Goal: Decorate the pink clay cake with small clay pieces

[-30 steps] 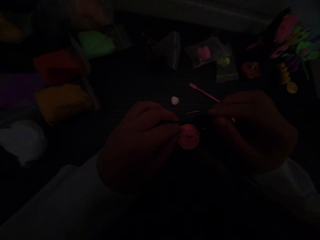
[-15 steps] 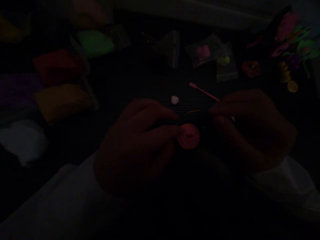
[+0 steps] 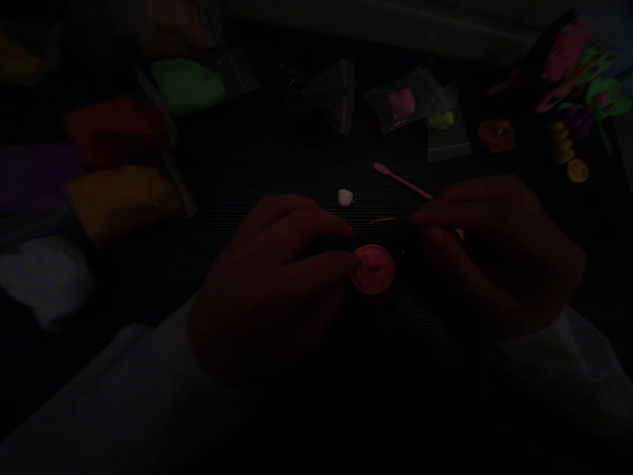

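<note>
In dim light, a small pink clay doughnut (image 3: 374,270) with an orange rim and tiny pale dots lies in front of me. My left hand (image 3: 277,284) has its thumb on the doughnut's left edge, index finger held apart above it; the lower fingers are in shadow. To the right, my right hand (image 3: 499,251) is closed in a pinch of thumb and forefinger; whatever it pinches is too small and dark to make out. Between the hands lie a thin orange strand (image 3: 382,220) and a tiny pale speck (image 3: 402,253). Further back sits a white clay lump (image 3: 345,198).
A pink modelling tool (image 3: 403,181) lies partly behind my right hand. Bagged clay stands at the left: orange (image 3: 123,198), red (image 3: 113,125), green (image 3: 188,86), white (image 3: 47,277). Small bags, one with pink clay (image 3: 400,103), and colourful clay pieces (image 3: 606,95) line the back and right.
Almost nothing differs. My right fingertips have shifted very slightly left; the left hand and the doughnut stay where they were.
</note>
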A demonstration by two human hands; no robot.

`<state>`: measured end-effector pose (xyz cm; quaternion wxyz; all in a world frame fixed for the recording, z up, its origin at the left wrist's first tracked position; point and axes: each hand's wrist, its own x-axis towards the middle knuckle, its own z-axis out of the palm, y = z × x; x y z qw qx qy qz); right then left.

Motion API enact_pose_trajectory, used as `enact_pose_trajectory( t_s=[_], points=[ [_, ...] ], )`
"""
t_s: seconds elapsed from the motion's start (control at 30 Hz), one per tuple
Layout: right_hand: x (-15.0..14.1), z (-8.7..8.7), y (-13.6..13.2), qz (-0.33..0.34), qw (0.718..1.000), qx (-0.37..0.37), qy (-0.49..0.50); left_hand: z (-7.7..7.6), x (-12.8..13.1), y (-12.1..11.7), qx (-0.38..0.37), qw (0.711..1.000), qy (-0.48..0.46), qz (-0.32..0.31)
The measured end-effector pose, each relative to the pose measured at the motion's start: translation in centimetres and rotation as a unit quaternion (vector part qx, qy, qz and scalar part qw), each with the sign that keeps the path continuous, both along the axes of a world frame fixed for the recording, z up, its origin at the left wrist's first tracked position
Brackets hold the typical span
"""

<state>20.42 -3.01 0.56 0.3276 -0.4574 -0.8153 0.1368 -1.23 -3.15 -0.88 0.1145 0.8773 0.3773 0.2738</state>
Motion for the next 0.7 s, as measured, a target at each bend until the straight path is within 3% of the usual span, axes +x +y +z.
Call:
enact_pose_trajectory(
  t_s=[0.2, 0.37, 0.5, 0.7],
  points=[
    [0.6, 0.6, 0.0, -0.024, 0.999, -0.002, -0.032, 0.3, -0.1, 0.2, -0.014, 0.999, -0.013, 0.028],
    [1.8, -0.5, -0.7, 0.019, 0.992, -0.031, -0.122, 0.1, -0.1, 0.3, -0.026, 0.997, -0.028, 0.063],
    [2.5, -1.7, -1.2, 0.035, 0.982, -0.027, -0.181, 0.1, -0.1, 0.4, -0.022, 0.999, -0.024, 0.039],
    [2.4, -2.1, -1.1, 0.029, 0.983, -0.030, -0.179, -0.2, 0.0, 0.3, -0.009, 1.000, -0.025, 0.016]
  ],
)
